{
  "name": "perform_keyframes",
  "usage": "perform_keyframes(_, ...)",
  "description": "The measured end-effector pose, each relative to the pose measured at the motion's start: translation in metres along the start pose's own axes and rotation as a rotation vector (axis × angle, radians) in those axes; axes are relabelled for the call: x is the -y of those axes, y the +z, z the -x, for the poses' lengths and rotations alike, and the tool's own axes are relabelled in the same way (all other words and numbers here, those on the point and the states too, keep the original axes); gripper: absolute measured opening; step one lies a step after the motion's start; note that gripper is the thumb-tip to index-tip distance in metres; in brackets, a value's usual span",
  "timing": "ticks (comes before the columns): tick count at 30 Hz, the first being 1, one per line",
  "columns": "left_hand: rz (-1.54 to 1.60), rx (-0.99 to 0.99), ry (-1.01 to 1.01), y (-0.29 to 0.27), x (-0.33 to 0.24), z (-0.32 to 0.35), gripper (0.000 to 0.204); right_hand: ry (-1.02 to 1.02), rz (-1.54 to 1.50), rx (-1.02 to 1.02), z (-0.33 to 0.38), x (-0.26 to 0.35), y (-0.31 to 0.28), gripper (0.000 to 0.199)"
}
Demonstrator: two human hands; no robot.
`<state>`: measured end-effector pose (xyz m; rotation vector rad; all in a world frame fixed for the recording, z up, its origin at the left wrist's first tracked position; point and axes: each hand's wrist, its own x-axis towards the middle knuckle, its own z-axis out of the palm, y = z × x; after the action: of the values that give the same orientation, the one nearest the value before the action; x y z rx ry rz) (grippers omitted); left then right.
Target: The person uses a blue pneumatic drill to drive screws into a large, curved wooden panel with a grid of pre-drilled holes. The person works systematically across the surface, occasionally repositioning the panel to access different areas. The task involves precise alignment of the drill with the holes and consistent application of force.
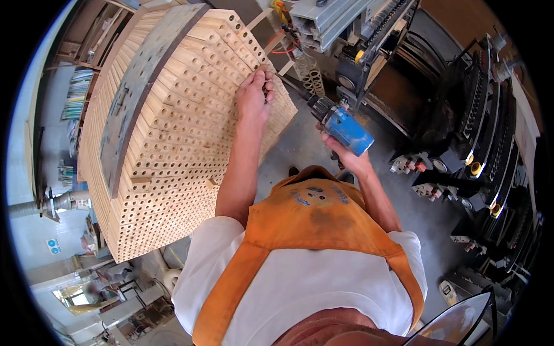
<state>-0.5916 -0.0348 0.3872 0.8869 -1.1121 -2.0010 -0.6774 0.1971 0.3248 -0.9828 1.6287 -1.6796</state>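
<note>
**Setting a small piece into the stack before the drill comes in**

The left hand [254,92] is up at the right edge of the stack of wooden slats [184,132], fingers pinched closed on something small and dark, pressed against one of the holes near the top right corner. What the small piece is cannot be told; it is mostly hidden by the fingertips. The right hand [345,154] is wrapped tight around the handle of a blue power drill [340,124], held off to the right of the stack with its dark nose pointing up and left toward the left hand, near it but not touching the wood.

The step in hand looks like the placing: the left hand seats the piece while the drill waits. The next move would seem to call for bringing the drill's nose square onto that same hole while the left hand steadies the piece without getting in the way.

The slats are stacked on edge with rows of round holes, and a dark grey board [134,92] lies across their upper left part. Beyond the drill stand a grey machine [346,29] and a coiled air hose [311,75]; the concrete floor [311,150] is below.
</note>
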Motion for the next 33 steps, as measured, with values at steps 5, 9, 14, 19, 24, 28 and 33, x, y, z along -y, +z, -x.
perform_keyframes(5,0.047,0.18,-0.067,-0.021,-0.01,0.011,0.025,0.16,-0.311,-0.033,0.005,0.007,-0.009,0.027)
perform_keyframes(9,0.126,0.186,-0.014,-0.016,-0.026,0.02,0.024,0.211,-0.326,-0.04,0.004,0.008,-0.014,0.025)
perform_keyframes(14,0.252,0.186,-0.02,-0.016,-0.027,0.015,0.025,0.179,-0.349,-0.036,0.01,0.008,-0.016,0.024)
perform_keyframes(19,0.103,0.206,0.044,-0.018,-0.038,0.029,0.026,0.21,-0.318,-0.071,0.017,0.003,-0.02,0.022)
perform_keyframes(24,0.127,0.182,0.032,-0.012,-0.041,0.026,0.028,0.199,-0.309,-0.087,0.019,-0.004,-0.023,0.021)
perform_keyframes(28,0.023,0.248,0.035,-0.025,-0.072,0.058,0.027,0.204,-0.332,-0.114,0.026,-0.005,-0.023,0.022)
perform_keyframes(33,-0.066,0.383,0.166,-0.051,-0.122,0.09,0.03,0.263,-0.35,-0.097,0.026,-0.02,-0.026,0.021)
